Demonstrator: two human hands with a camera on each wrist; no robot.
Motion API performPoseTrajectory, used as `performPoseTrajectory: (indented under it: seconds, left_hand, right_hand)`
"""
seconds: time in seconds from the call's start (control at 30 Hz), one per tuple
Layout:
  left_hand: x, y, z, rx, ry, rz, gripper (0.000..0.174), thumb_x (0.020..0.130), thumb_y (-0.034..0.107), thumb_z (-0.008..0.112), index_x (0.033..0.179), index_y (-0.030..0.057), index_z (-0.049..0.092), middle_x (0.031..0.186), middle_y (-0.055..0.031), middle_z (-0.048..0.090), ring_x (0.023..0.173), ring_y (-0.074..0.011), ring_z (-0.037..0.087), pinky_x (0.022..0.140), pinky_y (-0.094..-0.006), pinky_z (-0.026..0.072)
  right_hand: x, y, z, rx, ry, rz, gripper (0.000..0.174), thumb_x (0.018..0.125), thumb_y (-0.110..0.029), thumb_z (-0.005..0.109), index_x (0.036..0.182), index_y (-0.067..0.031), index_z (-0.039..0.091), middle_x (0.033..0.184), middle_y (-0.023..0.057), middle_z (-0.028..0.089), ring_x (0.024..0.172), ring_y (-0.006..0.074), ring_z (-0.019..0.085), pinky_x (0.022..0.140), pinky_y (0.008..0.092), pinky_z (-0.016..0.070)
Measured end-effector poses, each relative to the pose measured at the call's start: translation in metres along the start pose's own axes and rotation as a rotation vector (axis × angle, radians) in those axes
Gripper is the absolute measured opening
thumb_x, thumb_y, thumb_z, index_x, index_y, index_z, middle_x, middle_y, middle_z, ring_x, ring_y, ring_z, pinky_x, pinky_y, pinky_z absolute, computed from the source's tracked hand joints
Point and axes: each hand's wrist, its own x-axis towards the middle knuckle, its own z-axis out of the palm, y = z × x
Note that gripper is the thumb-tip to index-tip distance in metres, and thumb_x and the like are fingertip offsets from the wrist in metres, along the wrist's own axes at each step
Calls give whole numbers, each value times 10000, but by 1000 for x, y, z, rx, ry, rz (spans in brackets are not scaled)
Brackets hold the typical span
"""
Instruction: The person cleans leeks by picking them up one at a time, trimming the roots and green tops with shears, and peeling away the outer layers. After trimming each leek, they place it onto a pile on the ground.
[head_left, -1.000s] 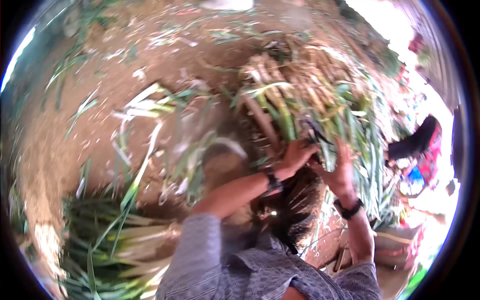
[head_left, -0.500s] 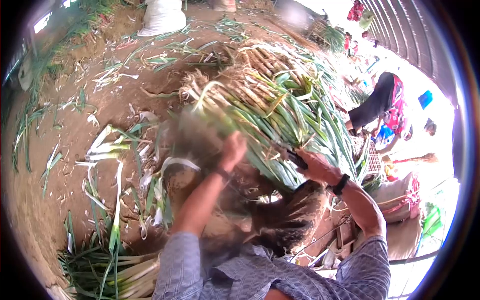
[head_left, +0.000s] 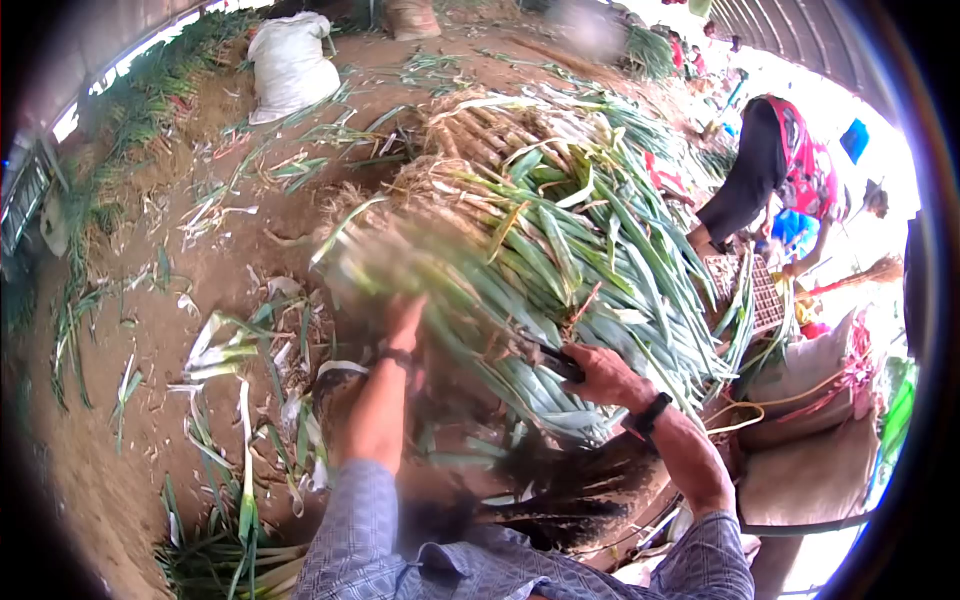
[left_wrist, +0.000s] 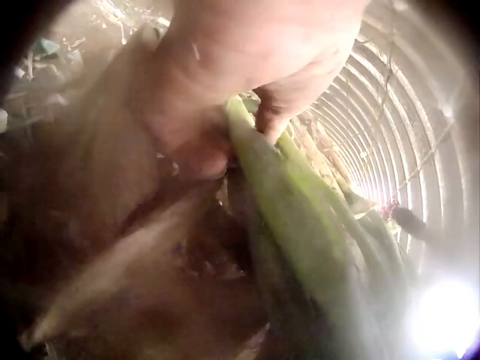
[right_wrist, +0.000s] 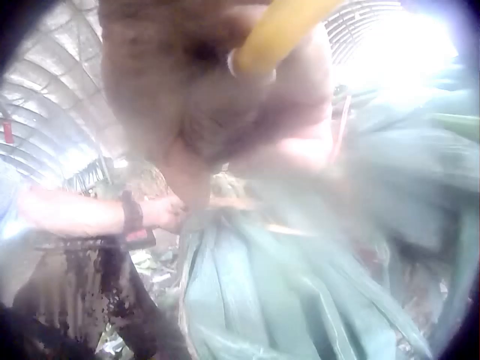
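Note:
Green onion stalks (left_wrist: 300, 210) are gripped by my left hand (left_wrist: 247, 60), its thumb and fingers around them. In the head view that left hand (head_left: 404, 322) is at the lower left side of a big pile of green onions (head_left: 610, 250), and the stalks above it are blurred. My right hand (head_left: 606, 378) holds a tool by its dark handle (head_left: 560, 364) over the pile's leaves. The right wrist view shows a yellow handle end (right_wrist: 285, 34) sticking out of the right hand (right_wrist: 217, 105); the tool's blade end cannot be made out clearly.
Loose leaves and peelings (head_left: 225, 350) litter the soil at left. More green onions (head_left: 235, 560) lie at bottom left. A white sack (head_left: 292, 68) stands at the back, full sacks (head_left: 810, 450) at right. A bending person (head_left: 765, 160) is beside a crate (head_left: 752, 290).
The hands, close together one second ago, are now apart. My left hand has moved left with blurred stalks; my right hand is lower, with the dark handle in it. The head view has shifted.

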Motion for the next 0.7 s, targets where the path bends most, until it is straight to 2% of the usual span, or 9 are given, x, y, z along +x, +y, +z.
performPoseTrajectory:
  seconds: [0.03, 0.07, 0.1, 0.17, 0.2, 0.3, 0.5, 0.6, 0.7]
  left_hand:
    - [-3, -2, 1, -86, -3, -20, 366, 829, 178, 746, 1137, 9, 646, 1007, -88, 718, 909, -182, 653, 824, -326, 512]
    - [-1, -1, 3, -51, 30, 33, 332, 829, 181, 756, 1101, 22, 651, 958, -71, 703, 830, -170, 651, 711, -324, 527]
    - [-7, -5, 2, -45, -65, -36, 315, 831, 175, 752, 1090, 27, 651, 947, -66, 695, 800, -162, 641, 657, -321, 517]
    - [-47, 36, -7, -33, -246, -176, 280, 837, 164, 743, 1068, 37, 652, 924, -57, 678, 740, -146, 623, 550, -316, 497]
    - [-55, 13, -11, -77, -376, -74, 224, 850, 160, 731, 1030, 56, 649, 870, -37, 652, 653, -123, 582, 425, -294, 428]
    - [-100, -7, -10, 18, -390, -104, 207, 864, 178, 729, 1026, 74, 653, 853, -5, 646, 618, -120, 567, 415, -283, 430]
    - [-140, 9, -22, 49, -453, -152, 202, 889, 229, 715, 1031, 95, 664, 859, 13, 645, 658, -91, 562, 475, -260, 443]
    - [-148, -9, -26, -18, -425, -185, 216, 894, 252, 708, 1043, 100, 671, 855, 20, 643, 677, -86, 562, 490, -256, 446]
    - [-151, -8, -28, -53, -430, -233, 232, 891, 260, 712, 1062, 106, 686, 829, 32, 625, 669, -83, 552, 479, -251, 442]
  right_hand:
    - [5, -2, -1, 19, 13, 0, 345, 785, -216, 736, 1062, -75, 585, 906, 182, 657, 844, 404, 649, 739, 497, 514]
    - [9, -2, 0, 37, 26, -2, 343, 786, -214, 737, 1059, -74, 585, 905, 182, 659, 836, 405, 650, 735, 498, 514]
    - [12, 0, 3, 32, 6, 31, 384, 767, -204, 749, 1084, -57, 589, 930, 182, 657, 874, 403, 646, 757, 492, 517]
    - [20, 8, 14, 26, -34, 89, 469, 730, -185, 774, 1134, -24, 598, 978, 180, 655, 949, 398, 637, 800, 481, 521]
    - [19, 9, 21, -8, 41, -5, 444, 744, -176, 743, 1142, -42, 598, 962, 179, 656, 926, 399, 636, 769, 489, 517]
    - [14, -6, 31, 47, -103, -48, 428, 758, -184, 718, 1150, -62, 597, 951, 180, 657, 920, 397, 636, 749, 484, 512]
    - [5, 1, 69, 14, -118, -25, 357, 802, -152, 660, 1146, -75, 607, 892, 190, 679, 830, 418, 649, 704, 504, 513]
    - [5, -7, 58, 76, -131, -122, 336, 817, -143, 636, 1147, -83, 620, 888, 189, 682, 827, 420, 651, 711, 499, 514]
    - [-1, -14, 57, 25, -151, -45, 341, 799, -125, 636, 1136, -75, 618, 854, 207, 675, 814, 427, 650, 712, 507, 509]
